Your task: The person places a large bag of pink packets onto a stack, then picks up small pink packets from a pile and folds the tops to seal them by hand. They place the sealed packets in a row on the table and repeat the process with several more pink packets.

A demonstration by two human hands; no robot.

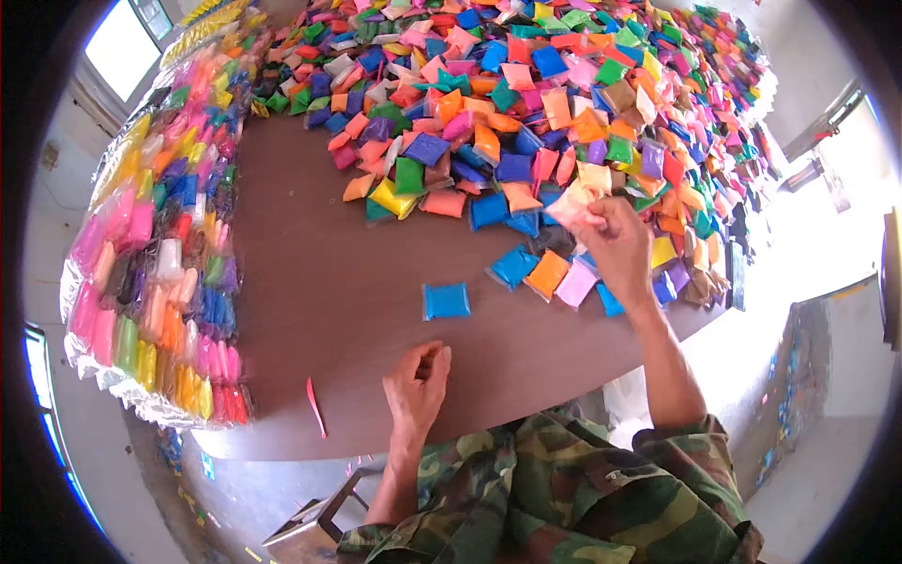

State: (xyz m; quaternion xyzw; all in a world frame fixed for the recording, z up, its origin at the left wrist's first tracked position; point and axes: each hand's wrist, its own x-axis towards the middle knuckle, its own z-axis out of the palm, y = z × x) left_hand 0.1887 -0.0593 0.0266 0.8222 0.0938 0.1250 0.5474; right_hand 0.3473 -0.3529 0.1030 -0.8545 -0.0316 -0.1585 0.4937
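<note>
My right hand (620, 249) is raised at the near edge of the big pile, pinching a pale pink packet (571, 205) between thumb and fingers. My left hand (416, 383) rests close to the table's front edge with its fingers curled in, and nothing shows in it. Just beyond that hand a single blue packet (445, 301) lies flat on the brown table. Below my right hand, at the pile's edge, are an orange packet (547, 274), a lilac packet (576, 283) and another blue packet (513, 267).
A large heap of small coloured packets (512, 113) covers the back and right of the brown table (319, 254). Clear bags of sorted coloured packets (169, 310) line the left side. A thin red tool (316, 407) lies near the front edge. A stool (319, 517) stands below.
</note>
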